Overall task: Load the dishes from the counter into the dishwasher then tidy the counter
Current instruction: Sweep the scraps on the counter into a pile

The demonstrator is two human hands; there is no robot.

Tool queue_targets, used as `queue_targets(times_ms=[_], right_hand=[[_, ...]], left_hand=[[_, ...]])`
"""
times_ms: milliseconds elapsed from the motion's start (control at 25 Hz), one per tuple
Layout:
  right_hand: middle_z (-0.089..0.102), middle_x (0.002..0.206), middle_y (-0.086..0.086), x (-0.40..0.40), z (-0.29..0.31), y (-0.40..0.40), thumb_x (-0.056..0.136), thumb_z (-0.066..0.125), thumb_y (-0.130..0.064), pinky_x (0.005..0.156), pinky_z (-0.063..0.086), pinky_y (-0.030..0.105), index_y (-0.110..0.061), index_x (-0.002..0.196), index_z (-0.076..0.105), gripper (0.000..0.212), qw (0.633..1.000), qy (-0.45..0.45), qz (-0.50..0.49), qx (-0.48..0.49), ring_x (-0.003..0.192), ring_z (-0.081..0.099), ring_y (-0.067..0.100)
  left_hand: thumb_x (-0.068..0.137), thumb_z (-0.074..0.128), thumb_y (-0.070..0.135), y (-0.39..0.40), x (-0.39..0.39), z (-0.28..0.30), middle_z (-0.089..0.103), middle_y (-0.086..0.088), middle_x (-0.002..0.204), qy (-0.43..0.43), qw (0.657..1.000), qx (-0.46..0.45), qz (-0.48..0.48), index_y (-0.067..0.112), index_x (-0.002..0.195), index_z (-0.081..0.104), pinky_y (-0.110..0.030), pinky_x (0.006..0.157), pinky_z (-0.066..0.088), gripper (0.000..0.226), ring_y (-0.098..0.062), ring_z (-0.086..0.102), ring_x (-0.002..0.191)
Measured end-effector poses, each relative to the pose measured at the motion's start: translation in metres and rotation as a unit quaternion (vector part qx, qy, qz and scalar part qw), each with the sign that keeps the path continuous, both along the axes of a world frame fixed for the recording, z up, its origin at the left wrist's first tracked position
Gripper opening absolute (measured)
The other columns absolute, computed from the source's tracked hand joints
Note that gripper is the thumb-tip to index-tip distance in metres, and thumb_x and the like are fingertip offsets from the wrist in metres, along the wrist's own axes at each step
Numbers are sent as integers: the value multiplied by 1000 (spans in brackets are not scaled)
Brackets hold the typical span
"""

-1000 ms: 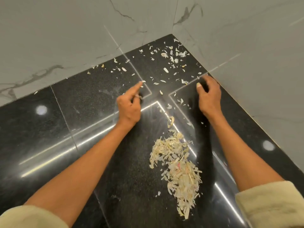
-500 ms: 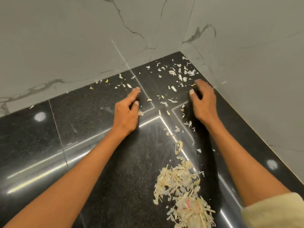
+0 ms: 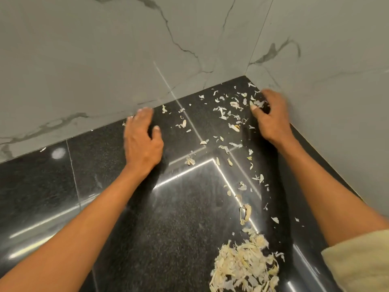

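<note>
- We are looking down at a glossy black stone table point(image 3: 130, 239) that runs into a corner where two grey marble-veined wall panels point(image 3: 105, 60) meet; we take that corner point(image 3: 245, 76) as our landmark
- No dishes show anywhere here, so we judge the loading part is not what is in hand; this is the tidying step, gathering pale peel scraps off the table
- Loose scraps point(image 3: 223, 111) lie strewn from the corner outward, thickest just below it and thinning along the seam toward us
- A heaped pile of scraps point(image 3: 244, 268) sits well away from the corner, at the near edge of the view
- Our left hand point(image 3: 143, 140) rests palm-down on the table to the left of the corner, fingertips at the foot of the wall, fingers spread and loosely bent, holding nothing; it is motion-blurred
- Our right hand point(image 3: 271, 116) lies close to the corner, against the right wall, fingers curled down like a rake over the scraps; whether any scrap is actually pinched we cannot tell
- The two hands bracket the scattered patch, well apart from each other
- Next, we judge, both hands should drag away from the corner toward the pile, staying flat to the stone so thin flakes do not slip under the fingers
</note>
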State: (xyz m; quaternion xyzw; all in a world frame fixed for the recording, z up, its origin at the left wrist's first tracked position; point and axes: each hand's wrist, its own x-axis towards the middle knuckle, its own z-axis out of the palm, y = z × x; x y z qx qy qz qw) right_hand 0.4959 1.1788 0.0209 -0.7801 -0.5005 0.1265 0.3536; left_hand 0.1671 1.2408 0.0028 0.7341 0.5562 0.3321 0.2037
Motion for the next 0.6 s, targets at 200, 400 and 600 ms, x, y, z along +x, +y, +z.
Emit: queue_targets(times_ms=[200,400,600], right_hand=[[35,160,7,-21,-10,33,96,60,-38,121,24,42,-14,155,33,70,993,21,71,-90,147,30,23],[55,144,6,-12,0,46,93,60,-35,114,36,38,-17,142,55,53,995,65,62,41,133,49,19],[42,154,8,-2,-8,70,95,54,-42,118,28,46,-13,150,41,64,994,-35,49,-95,142,36,27]], left_hand=[[90,48,22,4,7,5,36,-20,154,50,985,-100,134,10,145,45,-47,124,11,57,-38,24,146],[96,50,21,3,15,1,23,-8,162,38,995,-96,-11,20,153,34,-40,124,9,59,-26,15,151],[90,58,16,26,24,2,48,-5,148,-46,986,-81,-136,14,146,47,-19,115,26,57,-12,41,138]])
